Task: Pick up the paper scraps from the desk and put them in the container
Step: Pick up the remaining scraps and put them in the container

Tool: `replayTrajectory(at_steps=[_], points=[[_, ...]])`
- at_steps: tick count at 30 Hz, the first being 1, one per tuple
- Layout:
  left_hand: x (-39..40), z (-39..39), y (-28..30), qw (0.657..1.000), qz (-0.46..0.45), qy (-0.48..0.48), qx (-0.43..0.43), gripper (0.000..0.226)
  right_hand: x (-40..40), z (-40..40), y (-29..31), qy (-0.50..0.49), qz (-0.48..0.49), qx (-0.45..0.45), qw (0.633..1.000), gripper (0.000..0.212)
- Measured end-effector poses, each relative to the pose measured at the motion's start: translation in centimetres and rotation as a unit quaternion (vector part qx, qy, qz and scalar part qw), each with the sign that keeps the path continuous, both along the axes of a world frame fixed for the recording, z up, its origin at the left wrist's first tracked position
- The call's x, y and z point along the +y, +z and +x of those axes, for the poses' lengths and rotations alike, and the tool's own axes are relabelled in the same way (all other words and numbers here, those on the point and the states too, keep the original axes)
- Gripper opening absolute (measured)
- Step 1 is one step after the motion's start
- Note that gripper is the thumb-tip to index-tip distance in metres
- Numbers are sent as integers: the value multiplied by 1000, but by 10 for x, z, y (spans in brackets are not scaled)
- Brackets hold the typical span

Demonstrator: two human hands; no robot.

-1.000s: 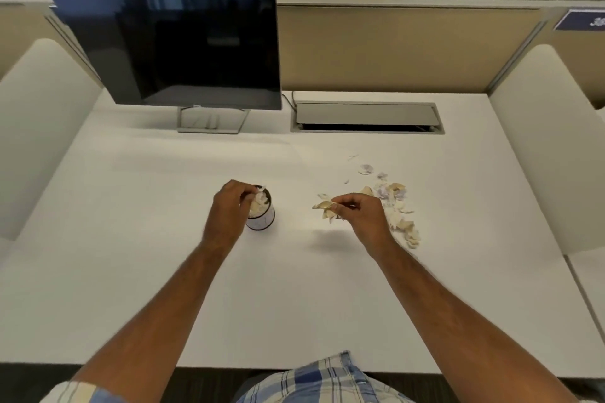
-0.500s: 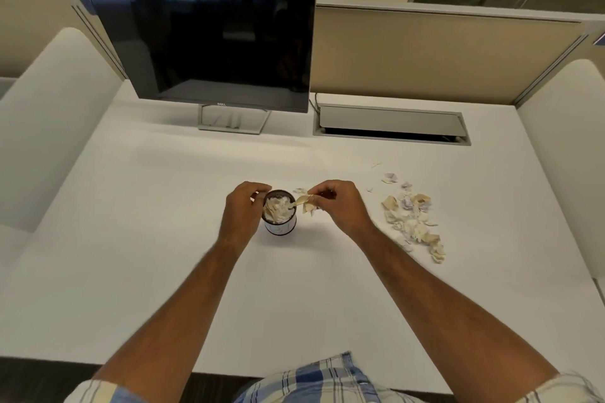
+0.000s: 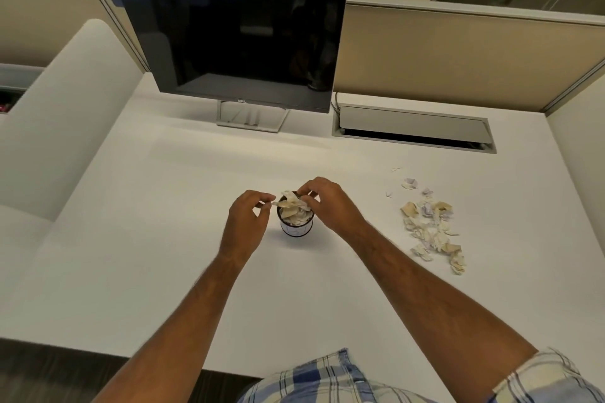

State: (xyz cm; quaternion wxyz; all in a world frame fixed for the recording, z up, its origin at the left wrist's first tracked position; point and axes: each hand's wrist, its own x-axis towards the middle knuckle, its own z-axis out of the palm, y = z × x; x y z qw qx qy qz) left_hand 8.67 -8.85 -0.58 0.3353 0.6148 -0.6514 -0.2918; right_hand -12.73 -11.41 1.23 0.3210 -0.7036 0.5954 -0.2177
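A small round container (image 3: 297,228) stands mid-desk, filled to the brim with cream and white paper scraps. My right hand (image 3: 327,203) hovers over its right rim, fingers pinched on a tan paper scrap (image 3: 289,204) lying across the opening. My left hand (image 3: 246,222) is just left of the container, thumb and fingertips touching the scrap's left end. A loose pile of paper scraps (image 3: 432,226) lies on the white desk (image 3: 163,255) to the right, apart from both hands.
A dark monitor (image 3: 235,39) on a silver stand sits at the back of the desk. A grey cable hatch (image 3: 412,127) is behind the pile. Beige partitions and white side panels enclose the desk on three sides.
My right hand carried scraps leftward from near the pile to over the container. My left hand shifted from gripping the container's rim to touching the scrap. The camera moved closer.
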Motion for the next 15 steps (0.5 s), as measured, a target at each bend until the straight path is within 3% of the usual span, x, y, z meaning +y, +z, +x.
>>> replayTrajectory(at_steps=[4,8,11,15], points=[[1,-5,-3,987,-50,-100,-113,33,6,-10,-3,-3,-13,10,1000,18],[3,-21,-3,937,-135,-189,-261,31,15,-23,-8,-16,-23,-5,1000,20],[5,-30,-5,911,-110,-235,-322,35,25,-34,-13,-24,-18,-16,999,21],[5,-40,-5,861,-69,-269,-425,63,38,-48,-20,-39,-8,-22,999,19]])
